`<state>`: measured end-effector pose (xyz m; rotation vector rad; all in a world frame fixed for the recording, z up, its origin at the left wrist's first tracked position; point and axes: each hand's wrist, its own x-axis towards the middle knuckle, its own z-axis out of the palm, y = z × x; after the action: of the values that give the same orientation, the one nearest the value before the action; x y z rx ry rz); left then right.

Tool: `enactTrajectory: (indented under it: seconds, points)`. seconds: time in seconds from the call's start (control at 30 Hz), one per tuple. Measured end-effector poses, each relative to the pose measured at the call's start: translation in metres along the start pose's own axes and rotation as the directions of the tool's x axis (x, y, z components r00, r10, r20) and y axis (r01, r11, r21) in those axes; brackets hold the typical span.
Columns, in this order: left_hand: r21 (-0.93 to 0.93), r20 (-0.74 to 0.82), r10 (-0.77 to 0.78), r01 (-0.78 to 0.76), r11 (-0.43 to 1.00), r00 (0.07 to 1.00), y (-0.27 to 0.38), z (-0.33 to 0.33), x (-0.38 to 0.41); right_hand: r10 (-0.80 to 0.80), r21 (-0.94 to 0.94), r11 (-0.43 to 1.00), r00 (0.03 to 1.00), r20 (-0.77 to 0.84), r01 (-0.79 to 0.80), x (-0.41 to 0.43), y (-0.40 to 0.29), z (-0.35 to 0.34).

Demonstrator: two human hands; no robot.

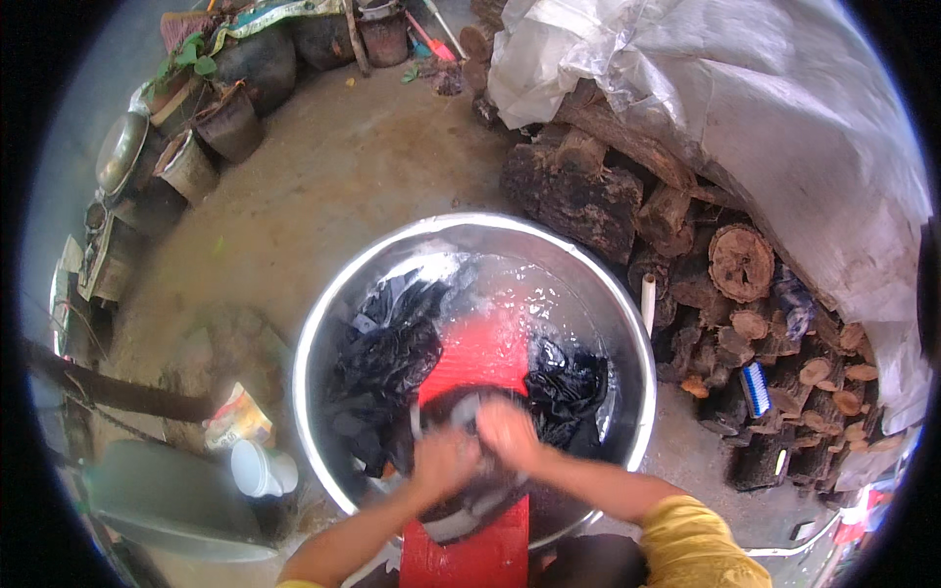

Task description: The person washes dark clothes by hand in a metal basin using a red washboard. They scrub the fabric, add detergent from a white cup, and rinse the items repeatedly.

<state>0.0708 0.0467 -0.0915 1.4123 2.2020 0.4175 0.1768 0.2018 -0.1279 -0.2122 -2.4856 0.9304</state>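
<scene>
A large round metal basin (pixel 474 220) holds water and soaked black clothes (pixel 390 353). Across it slants a red ridged washboard (pixel 485 338), its near part reaching over the basin's rim. On the board lies a bunched dark and grey wet cloth (pixel 470 507). My left hand (pixel 448 459) is on the cloth's left side, its fingers curled but blurred. Pressed on the cloth's upper right part is my right hand (pixel 507 434), also blurred by motion. More black clothing (pixel 566 389) floats to the right of the board.
Stacked firewood (pixel 742 264) under a plastic sheet (pixel 779 110) stands at the right, with a blue and white brush (pixel 755 389) on it. A white tub (pixel 263 469), a packet (pixel 239 422) and a grey basin (pixel 169 492) are at the left. Pots (pixel 228 121) line the far left edge.
</scene>
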Motion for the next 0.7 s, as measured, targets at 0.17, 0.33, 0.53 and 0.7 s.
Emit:
enactTrajectory:
  seconds: [0.17, 0.33, 0.53, 0.7]
  points:
    - [0.216, -0.531, -0.137, 0.29, 0.932, 0.836, -0.011, -0.035, 0.102, 0.363, -0.381, 0.869, 0.93, 0.059, -0.316, 0.106, 0.037, 0.004]
    - [-0.08, -0.333, 0.081, -0.114, 0.99, 0.94, 0.015, -0.029, -0.012, 0.194, 0.019, 0.977, 0.918, 0.345, -0.214, 0.035, -0.04, -0.06]
    - [0.147, -0.439, 0.245, -0.201, 0.969, 0.864, -0.029, 0.012, 0.05, 0.216, 0.097, 0.968, 0.966, 0.14, -0.231, 0.041, 0.0, -0.008]
    - [0.147, -0.361, -0.014, 0.072, 0.986, 0.933, -0.03, -0.021, 0.085, 0.212, -0.464, 0.866, 0.977, 0.001, -0.187, 0.083, 0.025, -0.002]
